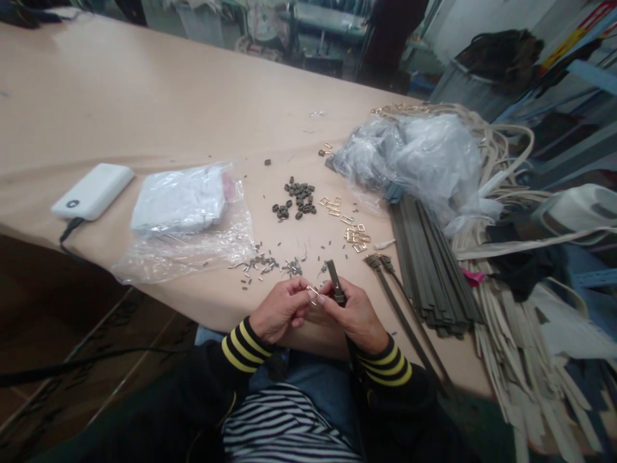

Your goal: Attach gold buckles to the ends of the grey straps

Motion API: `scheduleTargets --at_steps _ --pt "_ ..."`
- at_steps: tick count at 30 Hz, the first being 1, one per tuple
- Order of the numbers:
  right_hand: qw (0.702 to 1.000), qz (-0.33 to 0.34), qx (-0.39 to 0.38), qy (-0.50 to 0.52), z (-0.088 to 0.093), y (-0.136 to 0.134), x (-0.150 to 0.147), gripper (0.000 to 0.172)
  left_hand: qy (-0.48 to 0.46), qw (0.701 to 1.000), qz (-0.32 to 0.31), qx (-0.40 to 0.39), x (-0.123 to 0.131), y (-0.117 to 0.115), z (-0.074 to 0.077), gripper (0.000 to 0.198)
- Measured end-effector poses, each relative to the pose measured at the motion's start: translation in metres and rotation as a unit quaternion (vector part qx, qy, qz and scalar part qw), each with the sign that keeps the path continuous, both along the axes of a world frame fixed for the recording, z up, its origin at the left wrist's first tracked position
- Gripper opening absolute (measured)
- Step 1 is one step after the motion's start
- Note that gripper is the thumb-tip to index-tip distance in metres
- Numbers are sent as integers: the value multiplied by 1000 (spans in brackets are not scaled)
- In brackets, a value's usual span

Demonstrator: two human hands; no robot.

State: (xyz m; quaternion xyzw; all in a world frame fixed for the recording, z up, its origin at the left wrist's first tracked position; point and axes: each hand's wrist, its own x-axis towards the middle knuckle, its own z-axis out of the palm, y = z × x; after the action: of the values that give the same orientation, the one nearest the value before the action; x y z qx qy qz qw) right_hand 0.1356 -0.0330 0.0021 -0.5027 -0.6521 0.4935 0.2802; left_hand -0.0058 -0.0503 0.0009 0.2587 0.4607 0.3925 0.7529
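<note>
Striped cuffs (243, 344) sit close together: left hand (279, 310) pinches a gold buckle (313, 294); right hand (354, 315) clasps a grey strap (335, 280), end upright, level with it.

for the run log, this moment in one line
left hand pinching small gold metal loop | right hand gripping flat olive-grey strap | over tan table
</note>
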Motion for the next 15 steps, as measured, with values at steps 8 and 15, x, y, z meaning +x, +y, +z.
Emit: scheduleTargets --at_steps 8,15 --pt "999 -37 6 5 -4 -2 -4 14 -8 1000 22 -9 3 0 3 21" --pt "995 -41 -70 51 -2 0 -2 20 -14 1000 17 -3 -3 0 -4 22"
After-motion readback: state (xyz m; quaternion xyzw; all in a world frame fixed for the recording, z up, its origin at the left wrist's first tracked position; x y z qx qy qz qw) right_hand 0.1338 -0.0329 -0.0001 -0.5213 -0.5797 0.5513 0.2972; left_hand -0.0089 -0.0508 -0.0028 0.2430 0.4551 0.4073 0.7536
